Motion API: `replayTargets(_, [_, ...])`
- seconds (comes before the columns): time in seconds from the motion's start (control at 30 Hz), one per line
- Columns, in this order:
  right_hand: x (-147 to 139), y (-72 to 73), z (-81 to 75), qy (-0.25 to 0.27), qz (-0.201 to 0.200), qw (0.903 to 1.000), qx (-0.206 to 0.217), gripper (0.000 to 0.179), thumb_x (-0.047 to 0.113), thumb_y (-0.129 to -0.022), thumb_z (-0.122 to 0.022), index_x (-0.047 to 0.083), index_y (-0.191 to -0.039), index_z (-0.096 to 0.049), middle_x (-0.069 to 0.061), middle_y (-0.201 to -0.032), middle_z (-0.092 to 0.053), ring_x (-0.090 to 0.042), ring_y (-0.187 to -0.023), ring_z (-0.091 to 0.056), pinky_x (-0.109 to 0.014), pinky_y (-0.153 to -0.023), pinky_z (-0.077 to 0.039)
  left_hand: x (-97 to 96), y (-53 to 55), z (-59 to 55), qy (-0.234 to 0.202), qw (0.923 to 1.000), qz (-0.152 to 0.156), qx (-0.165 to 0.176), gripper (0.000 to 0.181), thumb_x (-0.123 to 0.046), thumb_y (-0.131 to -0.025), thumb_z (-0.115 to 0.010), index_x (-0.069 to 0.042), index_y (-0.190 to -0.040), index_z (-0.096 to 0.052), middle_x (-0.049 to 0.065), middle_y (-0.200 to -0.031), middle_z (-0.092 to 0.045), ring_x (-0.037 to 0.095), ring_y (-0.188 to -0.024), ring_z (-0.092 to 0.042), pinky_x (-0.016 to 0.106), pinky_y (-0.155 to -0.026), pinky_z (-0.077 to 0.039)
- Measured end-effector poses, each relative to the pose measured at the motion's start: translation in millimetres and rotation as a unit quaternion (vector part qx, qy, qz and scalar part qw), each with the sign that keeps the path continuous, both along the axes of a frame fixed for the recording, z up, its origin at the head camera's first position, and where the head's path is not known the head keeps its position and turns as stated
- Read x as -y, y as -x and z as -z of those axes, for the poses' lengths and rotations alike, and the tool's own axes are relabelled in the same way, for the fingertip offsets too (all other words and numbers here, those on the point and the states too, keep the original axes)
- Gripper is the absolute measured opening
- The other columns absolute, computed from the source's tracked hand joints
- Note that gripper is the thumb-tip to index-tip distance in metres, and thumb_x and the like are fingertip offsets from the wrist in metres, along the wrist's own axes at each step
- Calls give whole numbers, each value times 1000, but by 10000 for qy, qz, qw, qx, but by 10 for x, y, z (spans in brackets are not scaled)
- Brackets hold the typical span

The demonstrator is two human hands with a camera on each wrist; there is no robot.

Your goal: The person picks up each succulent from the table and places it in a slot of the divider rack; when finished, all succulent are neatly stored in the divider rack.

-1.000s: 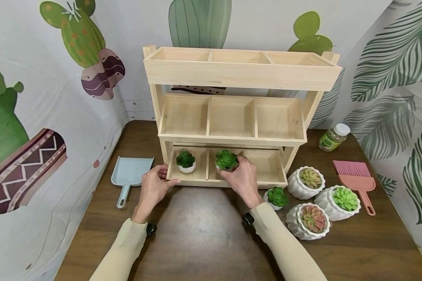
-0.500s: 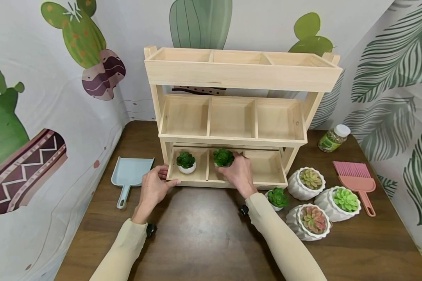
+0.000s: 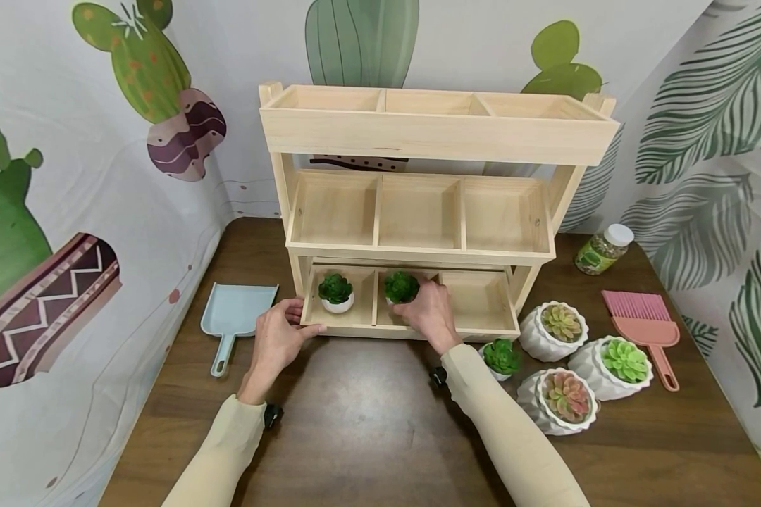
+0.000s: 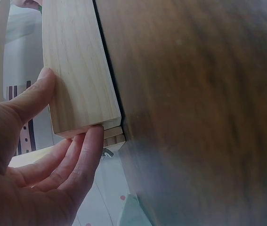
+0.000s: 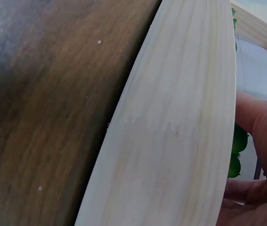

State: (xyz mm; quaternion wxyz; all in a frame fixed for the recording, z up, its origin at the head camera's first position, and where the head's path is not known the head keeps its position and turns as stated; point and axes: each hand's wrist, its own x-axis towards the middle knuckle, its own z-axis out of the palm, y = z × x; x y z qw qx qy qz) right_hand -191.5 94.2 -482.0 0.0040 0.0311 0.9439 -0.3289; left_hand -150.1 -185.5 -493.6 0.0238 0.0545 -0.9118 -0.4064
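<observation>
In the head view my right hand holds a small potted succulent in the middle compartment of the bottom tier of a wooden plant stand. The white pot is mostly hidden by leaves and fingers. The right wrist view shows green leaves beside that hand, behind the tier's front board. My left hand grips the bottom tier's left front corner, thumb at the board's edge and fingers against its end. Another small potted succulent stands in the left compartment.
Right of the stand are a small potted succulent, several larger white-potted succulents, a pink brush and a lidded jar. A light blue dustpan lies at the left. The stand's upper tiers rise above the hands.
My right hand has moved slightly left with the small potted succulent, which now sits nearer the middle compartment's left divider. My left hand has stayed at the corner.
</observation>
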Motion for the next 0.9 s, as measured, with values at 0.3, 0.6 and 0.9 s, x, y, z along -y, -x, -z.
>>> replayTargets(0.3, [-4,0,-14,-92,-80,9996,244,69,33,-83,-95,2,-138,-69,-28,-121,-78,-41,-112,-76,-51,-95,-65,-5,-4,-4,-32,10000,-3,6,63,-18,-81,-99,4,-133,-69,24,-116,-77,37,-105,-77,52,-94,-65])
replayTargets(0.6, [-7,-9,-17,-106,-173,9990,407,66,31,-83,-94,-2,-134,-68,-27,-120,-77,-40,-111,-75,-51,-95,-64,-2,-10,5,2,10000,-34,-5,63,-19,-81,-99,4,-132,-70,24,-115,-77,37,-107,-76,51,-93,-65])
replayTargets(0.9, [-10,-64,-118,121,9,9959,896,84,37,-82,-98,0,-147,-60,-26,-123,-74,-33,-102,-73,-45,-87,-65,-9,-13,-10,-26,10000,-18,15,63,-19,-81,-99,4,-133,-69,24,-117,-77,37,-107,-76,51,-94,-65])
